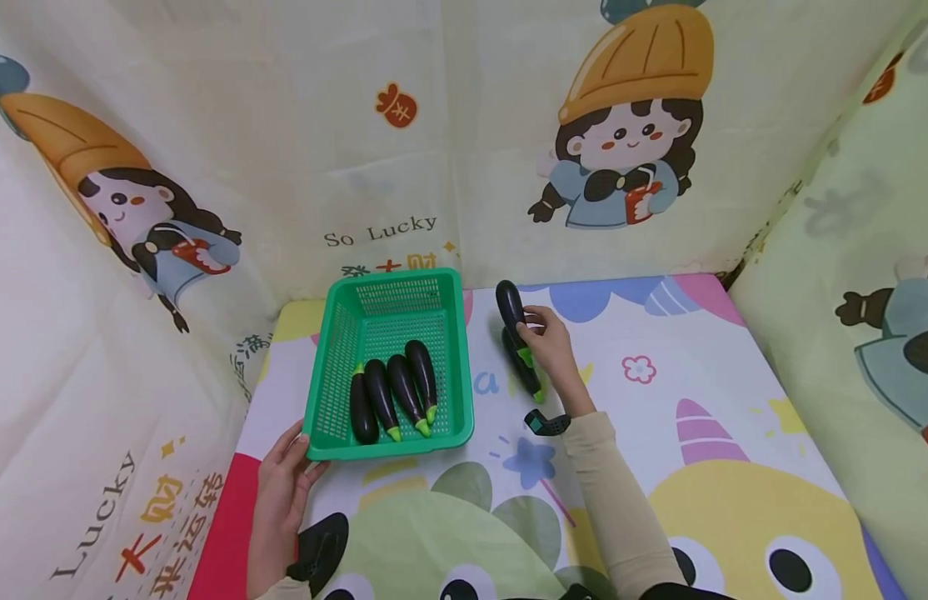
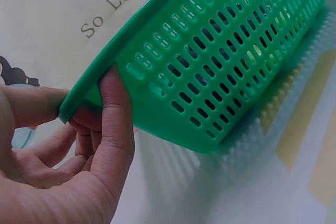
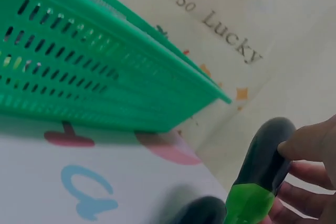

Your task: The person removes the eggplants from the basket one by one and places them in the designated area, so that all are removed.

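Note:
A green plastic basket (image 1: 392, 450) stands on the table, several dark eggplants (image 1: 404, 392) with green caps lying side by side in it. At its near left corner my left hand (image 1: 282, 479) pinches the rim, with thumb and fingers on either side in the left wrist view. To the right of the basket, my right hand (image 1: 550, 342) holds an eggplant (image 1: 511, 304) between thumb and fingers; its green cap (image 3: 250, 203) faces down toward the table. Under and nearer than it, another eggplant (image 1: 522, 371) lies on the tabletop, partly covered by the held one.
A cartoon-printed cloth (image 1: 696, 367) covers the table. Printed fabric walls (image 1: 494, 150) rise behind the table and along both sides, close behind the basket's far edge. A dark band (image 1: 548, 422) is on the right wrist.

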A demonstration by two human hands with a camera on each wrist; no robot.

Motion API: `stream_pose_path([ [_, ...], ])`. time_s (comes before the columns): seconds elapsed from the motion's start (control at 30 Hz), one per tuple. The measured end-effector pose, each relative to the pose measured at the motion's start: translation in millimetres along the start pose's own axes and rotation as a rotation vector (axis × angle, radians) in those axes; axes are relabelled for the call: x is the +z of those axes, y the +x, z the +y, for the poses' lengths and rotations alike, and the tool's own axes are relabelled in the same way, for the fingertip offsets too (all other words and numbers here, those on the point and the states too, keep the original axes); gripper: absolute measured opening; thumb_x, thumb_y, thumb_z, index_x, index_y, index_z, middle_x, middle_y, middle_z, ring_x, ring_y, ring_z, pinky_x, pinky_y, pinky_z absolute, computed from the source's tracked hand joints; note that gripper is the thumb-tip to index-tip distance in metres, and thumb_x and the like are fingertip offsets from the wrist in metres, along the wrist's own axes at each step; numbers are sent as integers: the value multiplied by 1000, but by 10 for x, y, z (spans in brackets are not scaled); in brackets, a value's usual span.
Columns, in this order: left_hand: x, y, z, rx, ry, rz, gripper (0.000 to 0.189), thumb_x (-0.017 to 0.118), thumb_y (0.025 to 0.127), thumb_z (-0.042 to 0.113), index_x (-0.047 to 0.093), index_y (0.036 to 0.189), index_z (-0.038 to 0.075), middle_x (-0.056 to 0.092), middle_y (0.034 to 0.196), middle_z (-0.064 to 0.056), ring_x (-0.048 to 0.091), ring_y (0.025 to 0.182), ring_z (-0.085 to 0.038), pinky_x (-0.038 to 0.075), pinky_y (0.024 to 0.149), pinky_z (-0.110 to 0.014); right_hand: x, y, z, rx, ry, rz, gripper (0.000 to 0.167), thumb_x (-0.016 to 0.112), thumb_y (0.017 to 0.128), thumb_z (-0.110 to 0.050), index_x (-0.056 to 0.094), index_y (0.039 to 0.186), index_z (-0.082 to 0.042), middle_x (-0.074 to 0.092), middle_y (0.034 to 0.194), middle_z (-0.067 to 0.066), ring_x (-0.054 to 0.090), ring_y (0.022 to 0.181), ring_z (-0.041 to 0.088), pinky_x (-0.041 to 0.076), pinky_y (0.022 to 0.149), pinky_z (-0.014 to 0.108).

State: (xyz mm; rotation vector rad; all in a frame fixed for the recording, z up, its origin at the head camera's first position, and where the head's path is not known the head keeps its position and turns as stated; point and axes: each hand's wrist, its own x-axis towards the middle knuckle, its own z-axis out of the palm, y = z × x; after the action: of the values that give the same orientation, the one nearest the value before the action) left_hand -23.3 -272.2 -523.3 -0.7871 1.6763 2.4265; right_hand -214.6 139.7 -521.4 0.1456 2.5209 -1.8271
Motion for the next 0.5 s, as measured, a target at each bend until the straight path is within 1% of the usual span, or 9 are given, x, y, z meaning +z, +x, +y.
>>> stream_pose_path([
  [0.17, 7, 6, 3, -4, 7, 10, 63, 55, 108, 31, 31, 165, 18, 66, 125, 19, 71, 110, -3, 62, 89, -23, 121, 10, -114, -128, -13, -41, 43, 67, 101, -16, 58, 143, -7, 67, 135, 19, 65, 116, 36, 55, 100, 49],
  [0.27, -6, 12, -5, -2, 0, 15, 60, 55, 109, 29, 33, 164, 18, 68, 123, 19, 72, 108, -4, 63, 88, -24, 213, 13, -178, -185, -8, -71, 43, 66, 102, -15, 58, 143, -7, 67, 135, 18, 66, 111, 35, 55, 100, 48],
  [0.33, -16, 11, -10, -3, -11, 13, 59, 55, 109, 28, 35, 163, 18, 69, 122, 18, 72, 106, -4, 63, 87, -24, 276, 23, -227, -216, -2, -82, 42, 67, 102, -14, 58, 142, -8, 67, 134, 18, 66, 109, 34, 56, 98, 47],
  [0.5, -24, 11, -11, -17, -19, 12, 62, 56, 108, 28, 31, 164, 17, 69, 121, 19, 72, 106, -4, 63, 86, -24, 428, 82, -399, -300, -11, -102, 41, 68, 101, -15, 60, 141, -10, 68, 132, 14, 65, 107, 30, 55, 87, 37],
])
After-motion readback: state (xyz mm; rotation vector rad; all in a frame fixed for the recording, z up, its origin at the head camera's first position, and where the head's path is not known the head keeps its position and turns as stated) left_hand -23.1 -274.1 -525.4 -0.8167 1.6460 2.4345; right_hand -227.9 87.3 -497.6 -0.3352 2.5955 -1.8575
